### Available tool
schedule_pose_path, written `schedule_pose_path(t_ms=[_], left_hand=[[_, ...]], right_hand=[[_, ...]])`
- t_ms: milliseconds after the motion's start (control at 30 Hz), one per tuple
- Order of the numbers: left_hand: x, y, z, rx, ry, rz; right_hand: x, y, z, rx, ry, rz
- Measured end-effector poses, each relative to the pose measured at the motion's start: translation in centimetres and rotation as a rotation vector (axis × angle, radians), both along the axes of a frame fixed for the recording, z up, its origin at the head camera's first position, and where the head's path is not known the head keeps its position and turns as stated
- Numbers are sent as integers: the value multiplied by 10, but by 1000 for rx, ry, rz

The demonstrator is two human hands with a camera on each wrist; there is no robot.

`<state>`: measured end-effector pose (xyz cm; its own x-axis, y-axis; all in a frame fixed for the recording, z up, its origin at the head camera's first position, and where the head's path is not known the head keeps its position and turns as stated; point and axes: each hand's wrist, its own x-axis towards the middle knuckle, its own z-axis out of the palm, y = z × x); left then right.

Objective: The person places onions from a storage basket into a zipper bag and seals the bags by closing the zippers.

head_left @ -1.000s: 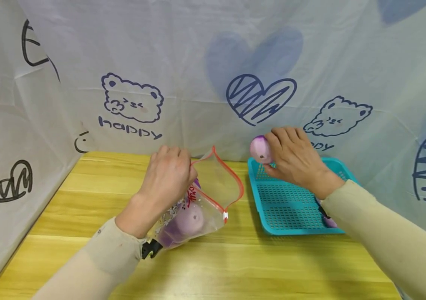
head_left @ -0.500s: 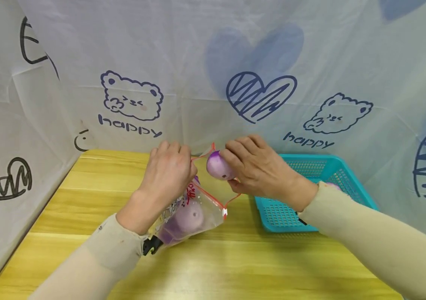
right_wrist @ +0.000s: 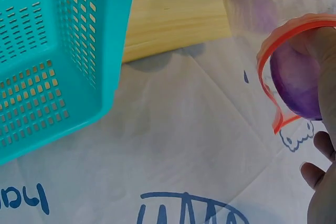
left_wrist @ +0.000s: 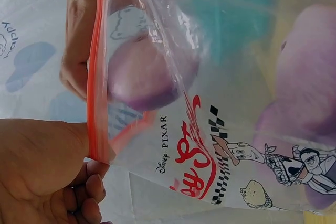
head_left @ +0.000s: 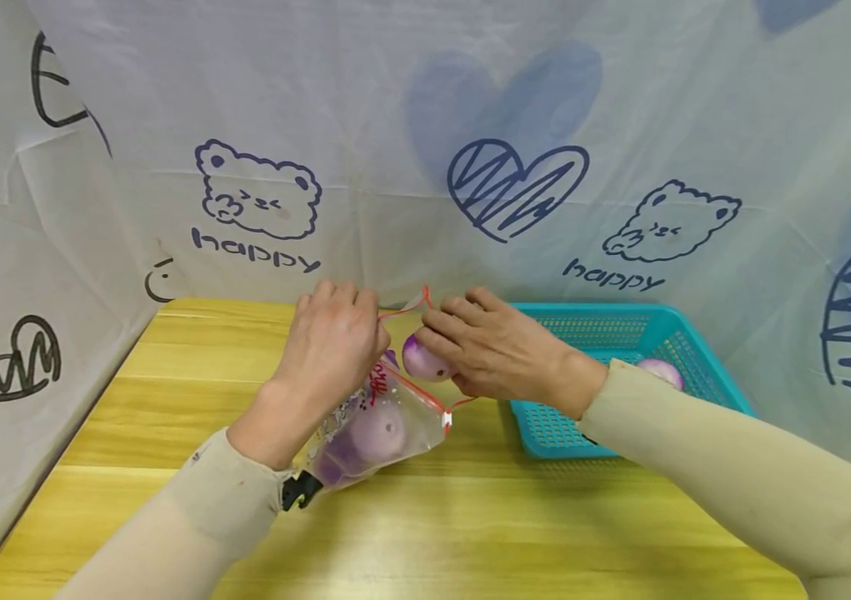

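Observation:
In the head view my left hand [head_left: 335,342] pinches the red zip edge of a clear printed zip bag [head_left: 410,429], whose mouth stands open. Inside the bag lie purple-and-white onion-like balls [head_left: 377,432], also visible through the plastic in the left wrist view. My right hand [head_left: 496,346] grips another onion-like ball [head_left: 425,360] at the bag's mouth. In the right wrist view this ball [right_wrist: 296,80] sits within the loop of the red zip edge [right_wrist: 268,56]. The left wrist view shows the left thumb and fingers [left_wrist: 89,192] on that edge.
A turquoise perforated basket [head_left: 710,367] stands to the right on the yellow wooden table [head_left: 425,533]. One onion-like ball [head_left: 661,372] shows in it beside my right sleeve. A patterned white cloth [head_left: 365,125] hangs behind the table's back edge.
My right hand has moved left from over the basket to the bag's mouth and slightly down, carrying the onion-like ball. My left hand keeps its pinch on the bag, nearly still.

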<state>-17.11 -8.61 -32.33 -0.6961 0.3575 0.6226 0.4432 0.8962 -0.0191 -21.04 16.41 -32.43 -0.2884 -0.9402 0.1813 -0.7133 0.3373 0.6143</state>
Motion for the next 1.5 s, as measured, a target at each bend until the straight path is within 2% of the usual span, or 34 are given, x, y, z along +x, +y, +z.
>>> schedule_pose_path(t_ms=[300, 667, 900, 1100, 1300, 1500], left_hand=[[-1, 1, 0, 6, 16, -9], [-1, 1, 1, 10, -37, -3], [-1, 1, 1, 22, -40, -10], [2, 1, 0, 45, -51, -17], [5, 0, -1, 75, -70, -29], [7, -1, -2, 122, -129, -21]], right_hand=[[-1, 0, -2, 58, 3, 15], [0, 2, -4, 75, -23, -3], [1, 8, -6, 80, -14, -43], [3, 18, -12, -41, 27, -34], [5, 40, -21, -199, -45, -14], [1, 64, -29, -247, -47, -51]])
